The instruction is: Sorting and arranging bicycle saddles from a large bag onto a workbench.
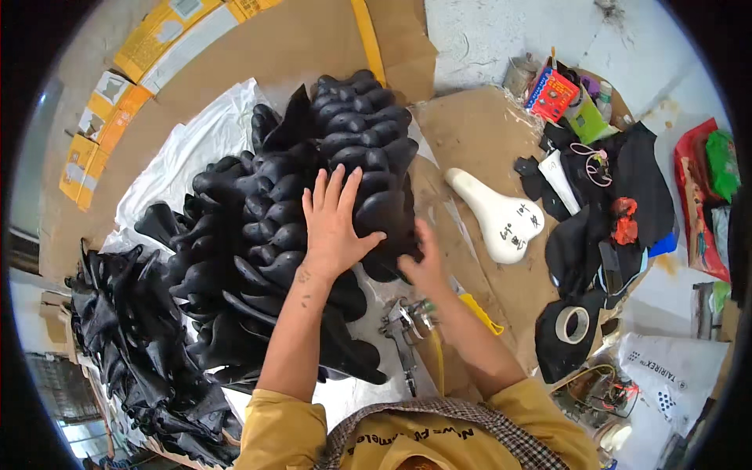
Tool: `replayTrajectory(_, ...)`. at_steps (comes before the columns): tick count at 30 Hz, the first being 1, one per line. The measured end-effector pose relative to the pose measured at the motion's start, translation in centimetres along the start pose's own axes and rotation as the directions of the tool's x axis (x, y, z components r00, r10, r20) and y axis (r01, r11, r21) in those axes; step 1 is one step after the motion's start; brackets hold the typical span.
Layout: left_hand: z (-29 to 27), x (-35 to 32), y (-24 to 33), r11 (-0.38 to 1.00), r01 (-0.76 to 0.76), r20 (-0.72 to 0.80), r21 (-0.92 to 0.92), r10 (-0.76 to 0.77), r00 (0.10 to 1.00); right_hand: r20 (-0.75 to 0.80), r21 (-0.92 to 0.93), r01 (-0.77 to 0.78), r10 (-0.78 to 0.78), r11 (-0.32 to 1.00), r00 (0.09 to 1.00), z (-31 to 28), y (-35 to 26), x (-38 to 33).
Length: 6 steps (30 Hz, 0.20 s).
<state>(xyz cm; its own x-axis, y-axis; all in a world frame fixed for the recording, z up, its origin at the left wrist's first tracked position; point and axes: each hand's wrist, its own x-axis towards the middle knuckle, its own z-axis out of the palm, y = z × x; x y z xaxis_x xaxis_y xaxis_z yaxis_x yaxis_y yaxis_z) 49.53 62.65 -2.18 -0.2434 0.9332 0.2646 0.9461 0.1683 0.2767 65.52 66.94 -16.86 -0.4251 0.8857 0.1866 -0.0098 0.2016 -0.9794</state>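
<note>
Rows of glossy black saddle-shaped pieces (274,207) are stacked in overlapping layers in front of me. My left hand (335,219) lies on top of them, its fingers spread and its palm down. At the right edge of the stack is my right hand (425,262), slightly blurred, with thumb and fingers apart beside a black piece (385,219). Whether its fingertips touch that piece is hard to see. A metal spray gun (403,333) lies just below the right hand. Right of the stack rests a white bicycle saddle (501,219) with handwriting on it.
Limp black covers (149,345) are heaped at the left. A yellow-handled tool (480,313) lies by my right forearm. Farther right are black fabric pieces (638,172), a tape roll (572,324) and a white bag (674,376). Cardboard (470,125) and white sheeting (184,164) cover the surface.
</note>
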Motion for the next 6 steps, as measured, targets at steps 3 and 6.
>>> replayTrajectory(3,1.0,0.1,-1.0,0.992,-0.007,-0.130,-0.128,-0.010,0.991,-0.068,0.322,-0.177,0.209,0.930,0.976,-4.6,0.8,5.4)
replayTrajectory(6,0.0,0.9,-3.0,0.892,-0.121,-0.277,-0.435,-0.004,0.961,-0.023,0.503,-0.325,0.389,0.801,0.921,-4.6,-3.4,11.4)
